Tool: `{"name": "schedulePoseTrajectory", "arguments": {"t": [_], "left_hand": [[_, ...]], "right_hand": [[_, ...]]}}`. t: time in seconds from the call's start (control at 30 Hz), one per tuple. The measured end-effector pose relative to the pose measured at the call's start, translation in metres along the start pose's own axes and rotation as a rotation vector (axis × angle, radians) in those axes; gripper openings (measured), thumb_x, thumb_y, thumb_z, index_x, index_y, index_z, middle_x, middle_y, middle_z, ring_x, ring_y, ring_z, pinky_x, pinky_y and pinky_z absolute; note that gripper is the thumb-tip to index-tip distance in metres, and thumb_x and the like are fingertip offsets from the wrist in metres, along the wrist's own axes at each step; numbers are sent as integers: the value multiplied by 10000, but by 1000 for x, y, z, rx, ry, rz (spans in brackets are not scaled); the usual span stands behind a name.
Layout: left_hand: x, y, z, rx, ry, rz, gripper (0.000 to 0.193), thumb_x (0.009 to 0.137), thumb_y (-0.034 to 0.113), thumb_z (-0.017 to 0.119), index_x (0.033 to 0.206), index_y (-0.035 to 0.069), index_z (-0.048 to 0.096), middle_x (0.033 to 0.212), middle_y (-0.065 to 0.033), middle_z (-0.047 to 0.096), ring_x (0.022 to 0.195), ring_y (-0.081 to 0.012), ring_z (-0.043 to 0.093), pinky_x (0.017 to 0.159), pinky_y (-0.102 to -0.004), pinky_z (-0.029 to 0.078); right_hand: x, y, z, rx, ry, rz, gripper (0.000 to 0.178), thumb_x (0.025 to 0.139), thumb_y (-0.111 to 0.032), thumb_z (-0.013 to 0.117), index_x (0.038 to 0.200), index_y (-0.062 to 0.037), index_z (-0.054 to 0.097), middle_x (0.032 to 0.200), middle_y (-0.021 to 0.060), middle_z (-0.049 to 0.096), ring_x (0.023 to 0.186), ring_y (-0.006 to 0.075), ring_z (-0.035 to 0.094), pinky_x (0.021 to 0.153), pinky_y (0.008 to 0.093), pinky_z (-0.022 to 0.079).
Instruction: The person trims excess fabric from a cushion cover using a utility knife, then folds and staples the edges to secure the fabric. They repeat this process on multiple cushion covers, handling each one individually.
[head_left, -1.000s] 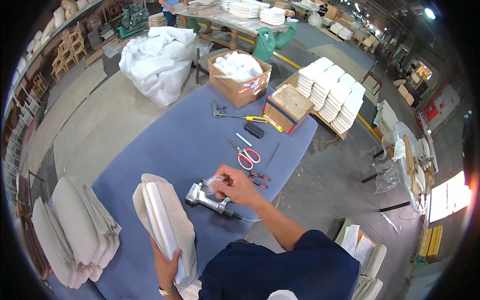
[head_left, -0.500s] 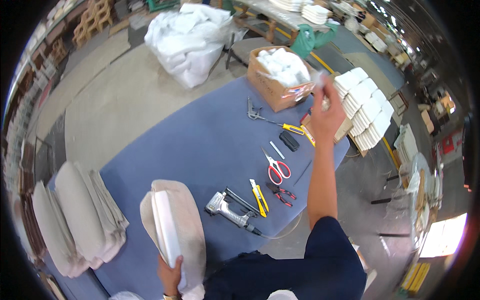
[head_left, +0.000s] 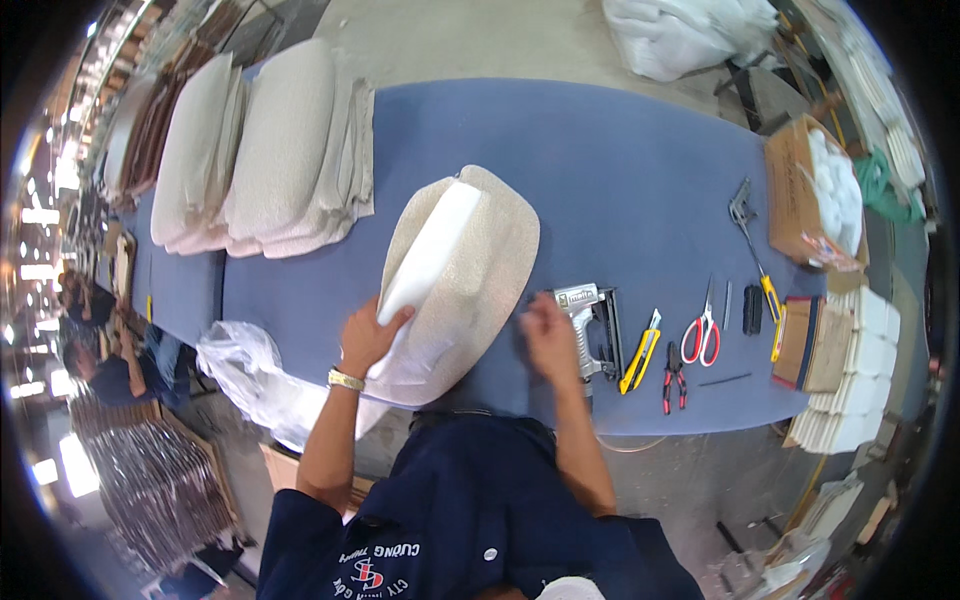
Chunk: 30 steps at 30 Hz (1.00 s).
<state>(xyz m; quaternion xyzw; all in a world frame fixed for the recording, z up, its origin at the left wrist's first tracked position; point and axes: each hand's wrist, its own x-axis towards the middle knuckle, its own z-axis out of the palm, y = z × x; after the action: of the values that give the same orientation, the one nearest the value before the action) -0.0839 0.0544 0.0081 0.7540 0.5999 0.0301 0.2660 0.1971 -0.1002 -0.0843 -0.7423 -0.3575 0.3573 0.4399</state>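
1. The foam pad (head_left: 425, 265), white and long, stood on edge on a beige fabric cover (head_left: 475, 270) near the front edge of the blue table (head_left: 620, 160).
2. The left hand (head_left: 368, 335) gripped the near end of the pad, fingers curled over its edge and thumb at its side, so the pad ran from the grip away across the cover.
3. The right hand (head_left: 548, 335) lay on the table just right of the cover, beside the stapler (head_left: 585, 325); it was blurred, and whether it held anything I cannot tell.
4. The stapler, grey and black, lay just right of that hand.
5. Further right lay a yellow knife (head_left: 640, 350), small red pliers (head_left: 672, 378) and red scissors (head_left: 703, 335), each apart from the next.
6. A black block (head_left: 752, 310) and a long yellow-handled tool (head_left: 755, 250) lay beyond the scissors.
7. A cardboard box (head_left: 795, 200) of white pieces stood at the right end of the table.
8. Stacked beige covers (head_left: 270, 150) lay on the far left part of the table, well apart from the pad.
9. A clear plastic bag (head_left: 245, 365) hung off the near edge, left of the left wrist.
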Motion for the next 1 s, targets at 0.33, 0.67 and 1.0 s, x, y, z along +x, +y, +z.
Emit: {"name": "schedulePoseTrajectory", "arguments": {"t": [0.33, 0.67, 1.0], "left_hand": [[-87, 27, -9, -342, 377, 27, 436, 892, 364, 798, 1051, -35, 717, 913, -189, 746, 835, -318, 708, 755, -418, 544], [-129, 14, 99, -1059, 10, -96, 460, 1062, 290, 610, 1284, -110, 560, 1073, -148, 690, 848, -179, 688, 735, -307, 585], [-148, -92, 29, -804, 316, -156, 409, 1047, 273, 582, 1293, -45, 655, 1139, -214, 730, 1004, -300, 705, 841, -425, 567]], "right_hand": [[6, -64, 14, 860, -94, 102, 503, 1054, -476, 554, 1289, -36, 627, 1126, 59, 709, 1056, 128, 642, 916, 341, 530], [35, -276, 83, -179, -418, -901, 458, 843, -327, 726, 1224, -76, 679, 1346, 198, 619, 1281, 391, 554, 1055, 469, 455], [-56, -20, 122, -604, -575, -940, 392, 857, -302, 711, 1224, -167, 676, 1530, 132, 477, 1467, 345, 391, 1179, 574, 315]]}}
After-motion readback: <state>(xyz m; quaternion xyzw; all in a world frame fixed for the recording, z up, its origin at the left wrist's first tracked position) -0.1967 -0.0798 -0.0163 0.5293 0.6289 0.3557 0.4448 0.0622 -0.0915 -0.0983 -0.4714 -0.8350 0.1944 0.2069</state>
